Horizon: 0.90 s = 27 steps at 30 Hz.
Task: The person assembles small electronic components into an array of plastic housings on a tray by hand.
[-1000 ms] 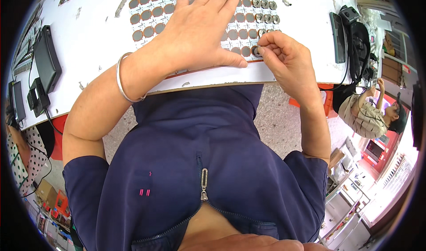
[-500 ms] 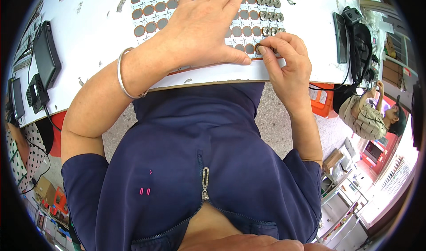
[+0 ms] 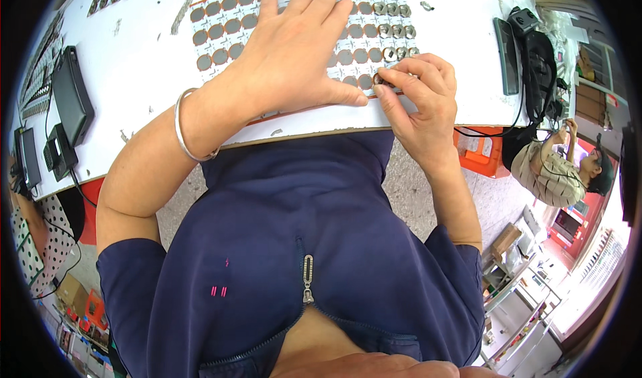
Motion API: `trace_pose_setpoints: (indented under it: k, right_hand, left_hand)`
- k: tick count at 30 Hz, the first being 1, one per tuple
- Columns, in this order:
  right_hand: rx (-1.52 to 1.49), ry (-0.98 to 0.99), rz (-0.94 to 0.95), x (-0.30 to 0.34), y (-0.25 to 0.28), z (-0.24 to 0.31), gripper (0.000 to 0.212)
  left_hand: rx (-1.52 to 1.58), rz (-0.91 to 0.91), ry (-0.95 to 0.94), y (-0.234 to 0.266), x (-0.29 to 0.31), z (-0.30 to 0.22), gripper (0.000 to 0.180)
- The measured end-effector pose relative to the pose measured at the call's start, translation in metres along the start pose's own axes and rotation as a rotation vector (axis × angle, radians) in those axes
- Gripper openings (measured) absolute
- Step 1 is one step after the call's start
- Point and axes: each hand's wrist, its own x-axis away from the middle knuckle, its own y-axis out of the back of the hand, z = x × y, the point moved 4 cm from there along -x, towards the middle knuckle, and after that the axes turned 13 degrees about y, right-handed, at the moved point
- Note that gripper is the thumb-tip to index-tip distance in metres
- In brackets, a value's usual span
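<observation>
On a white table (image 3: 144, 70) lies a panel of grey discs (image 3: 354, 69), beneath the person's left hand (image 3: 294, 60), open, fingers spread across the panel's middle. The right hand (image 3: 422, 100) curls over the panel's near right corner. Silver metal pieces (image 3: 392, 9) line the panel's right side, and at its near edge the right thumb and forefinger pinch a small round piece (image 3: 378, 79), partly hidden

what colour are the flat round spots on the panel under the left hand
The spots are grey with brownish-orange edges, clearest in the head view.
</observation>
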Motion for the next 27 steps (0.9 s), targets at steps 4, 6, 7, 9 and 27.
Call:
trace_pose_setpoints:
  k: [4,6,7,9,27]
  right_hand:
    - [-0.107,-0.171,-0.143,-0.012,0.009,-0.05,0.022]
    - [0.034,-0.079,-0.105,-0.027,0.009,-0.084,0.021]
    - [0.172,0.022,-0.062,-0.033,0.009,-0.096,0.02]
    - [0.154,0.029,0.005,-0.04,0.007,-0.12,0.022]
    - [0.116,-0.129,-0.008,-0.041,0.015,-0.122,0.015]
  left_hand:
    - [-0.038,-0.001,0.032,0.002,0.001,-0.002,0.116]
    - [-0.039,0.008,0.024,0.002,0.002,-0.003,0.117]
    - [-0.041,0.012,0.023,0.001,0.0,-0.002,0.117]
    - [-0.033,0.011,0.019,0.0,-0.001,-0.001,0.117]
    - [-0.03,0.022,0.034,0.002,0.0,-0.002,0.117]
